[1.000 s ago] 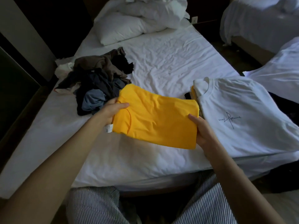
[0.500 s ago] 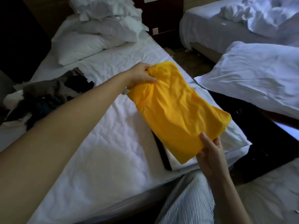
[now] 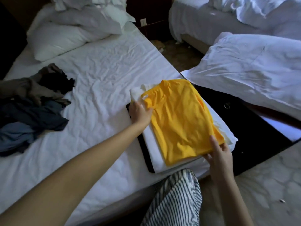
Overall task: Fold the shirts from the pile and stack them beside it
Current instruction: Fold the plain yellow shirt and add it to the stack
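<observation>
The left hand's (image 3: 140,115) fingers (image 3: 149,110) curl round the collar edge of a folded bright yellow cotton T-shirt (image 3: 179,121). The right hand (image 3: 219,154) pinches its near right corner, with one finger on top and the thumb below. The yellow T-shirt lies flat on a stack of folded white and black shirts (image 3: 154,154) at the near right edge of a white-sheeted bed (image 3: 105,75). Well apart on the left of the bed sits a loose pile of dark grey, blue and brown clothes (image 3: 32,111). White pillows (image 3: 65,38) lie at the far left. Striped trousers (image 3: 175,198) show nearest.
</observation>
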Demonstrator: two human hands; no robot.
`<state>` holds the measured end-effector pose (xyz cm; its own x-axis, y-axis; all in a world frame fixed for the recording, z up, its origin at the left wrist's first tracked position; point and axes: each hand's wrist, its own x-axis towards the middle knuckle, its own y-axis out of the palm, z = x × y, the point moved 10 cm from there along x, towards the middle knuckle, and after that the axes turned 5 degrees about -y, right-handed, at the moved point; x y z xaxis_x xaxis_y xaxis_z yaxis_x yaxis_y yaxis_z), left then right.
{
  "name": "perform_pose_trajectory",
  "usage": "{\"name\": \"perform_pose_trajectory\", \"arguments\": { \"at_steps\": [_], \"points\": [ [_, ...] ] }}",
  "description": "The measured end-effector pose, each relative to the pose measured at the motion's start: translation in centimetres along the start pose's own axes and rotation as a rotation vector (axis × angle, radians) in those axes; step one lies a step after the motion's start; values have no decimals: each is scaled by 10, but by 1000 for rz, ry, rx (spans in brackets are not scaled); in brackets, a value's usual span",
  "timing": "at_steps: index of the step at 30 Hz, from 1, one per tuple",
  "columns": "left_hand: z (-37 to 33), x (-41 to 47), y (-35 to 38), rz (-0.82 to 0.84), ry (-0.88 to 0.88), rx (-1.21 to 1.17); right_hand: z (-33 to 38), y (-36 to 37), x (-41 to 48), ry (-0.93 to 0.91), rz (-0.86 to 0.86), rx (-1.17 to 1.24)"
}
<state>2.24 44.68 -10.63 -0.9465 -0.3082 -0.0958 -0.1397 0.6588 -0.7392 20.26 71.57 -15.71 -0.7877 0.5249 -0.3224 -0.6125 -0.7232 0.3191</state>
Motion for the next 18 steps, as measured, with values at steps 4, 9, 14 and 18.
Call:
{"name": "perform_pose_trajectory", "arguments": {
  "at_steps": [4,9,14,18],
  "points": [
    [38,-21,37,247,-242,-215,15,14,6,-75,-27,-62],
    [26,-25,47,382,-414,-433,13,18,14,-53,-64,-105],
    [16,-16,33,331,-297,-583,15,20,16,-33,-22,-73],
    [55,-15,25,355,-381,-595,-4,21,8,-18,8,-137]
  ]
}}
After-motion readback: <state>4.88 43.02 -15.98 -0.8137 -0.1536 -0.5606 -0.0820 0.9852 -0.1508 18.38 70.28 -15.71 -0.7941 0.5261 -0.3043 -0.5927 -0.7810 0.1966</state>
